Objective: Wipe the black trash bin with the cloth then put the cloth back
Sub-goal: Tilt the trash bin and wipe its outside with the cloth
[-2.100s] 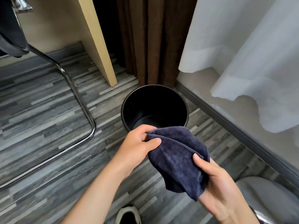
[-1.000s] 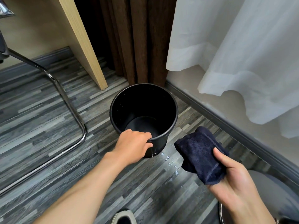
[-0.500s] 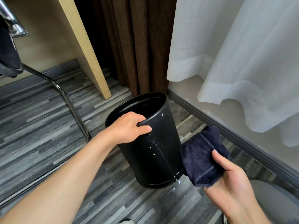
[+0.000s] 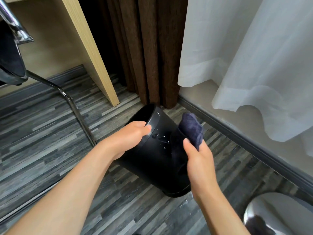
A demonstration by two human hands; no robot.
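The black trash bin [image 4: 157,160] leans far over to the left, its mouth facing away and its base on the floor at the lower right. Water droplets streak its side. My left hand [image 4: 130,138] grips the bin's rim, fingers curled over the edge. My right hand [image 4: 198,160] holds a bunched dark blue cloth [image 4: 192,129] pressed against the upper right side of the bin wall.
A chrome chair leg [image 4: 74,107] runs across the grey plank floor at left. A light wood desk panel [image 4: 94,65] and brown curtains [image 4: 149,56] stand behind the bin. White sheer curtain [image 4: 245,56] hangs right. A shiny grey rounded object [image 4: 277,216] sits bottom right.
My left hand let go of the cloth, took the bin's rim and tipped the bin over to the left. My right hand brought the cloth onto the bin's side.
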